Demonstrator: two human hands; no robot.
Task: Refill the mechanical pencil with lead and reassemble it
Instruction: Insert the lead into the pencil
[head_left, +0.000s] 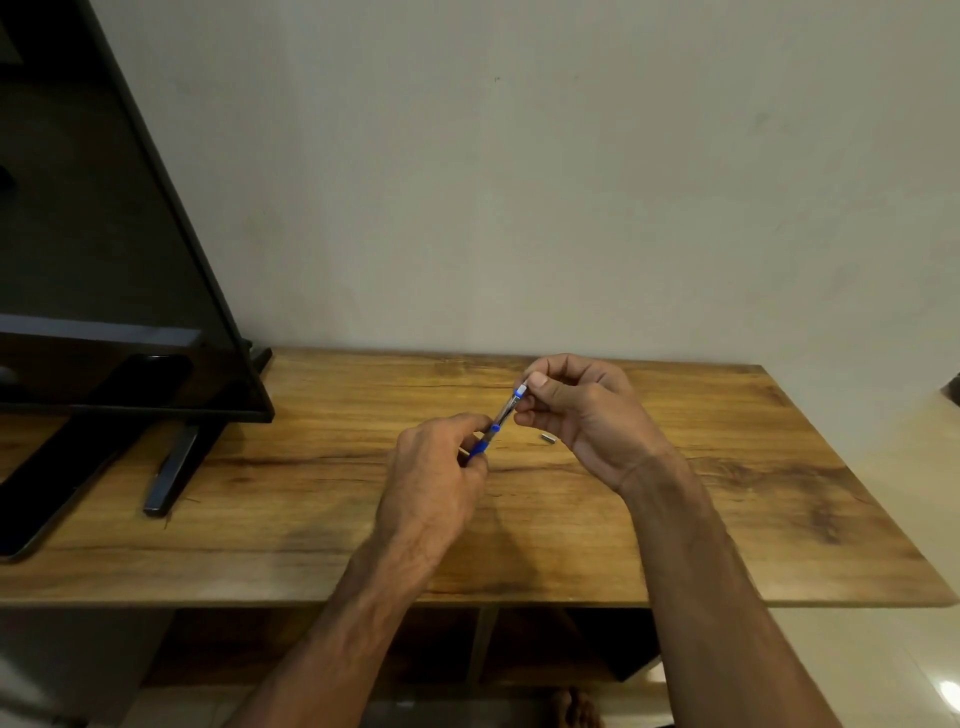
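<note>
Slim pencil (blue, clear plastic): left hand clamps barrel, right hand pinches end.

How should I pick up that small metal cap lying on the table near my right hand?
Pinch the small metal cap across its long sides, coming down from above. It lies on its side on the table, a short cylinder that could roll, so a pinch on opposite sides should trap it. Your right hand is nearest, though it pinches the top of the pencil.
</note>
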